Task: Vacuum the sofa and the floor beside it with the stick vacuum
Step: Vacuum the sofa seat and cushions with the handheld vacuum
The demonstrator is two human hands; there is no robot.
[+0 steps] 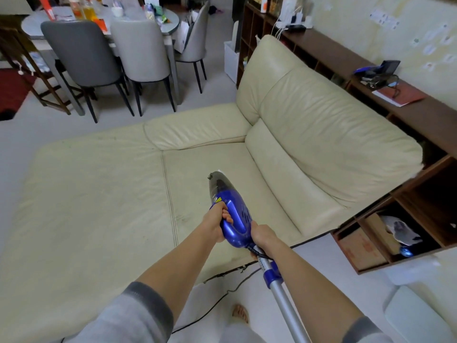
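Stick vacuum (231, 211), blue body with a dark translucent dust cup at its front end, held above the cream sofa (173, 184) with the nozzle end directed at the seat cushion near the stitched seam. Whether the tip touches the leather cannot be told. The left hand (217, 222) grasps the looped handle on the body, fingers (226, 215) curled through the loop. The right hand (262, 235) grips the rear of the body where the silver tube (282, 295) joins it, its fingers wrapped under and mostly hidden. The tube runs back toward the lower edge of the view, with a blue collar (271, 274) just behind the right hand. Both forearms are bare, with grey sleeves (138, 315) pushed up.

A black power cord (222, 297) leaves the rear of the body and trails across the pale floor (333, 266) beside the sofa's front edge. One bare foot (240, 313) shows on the floor near the cord.

The sofa has a wide flat seat to the left and a padded backrest (321, 134) to the right. Behind the backrest stands a dark wooden shelf unit (405, 194), holding a cardboard box in a lower compartment and a red folder (399, 95) on its top. Beyond the sofa, grey chairs (81, 55) stand around a cluttered dining surface (34, 23).
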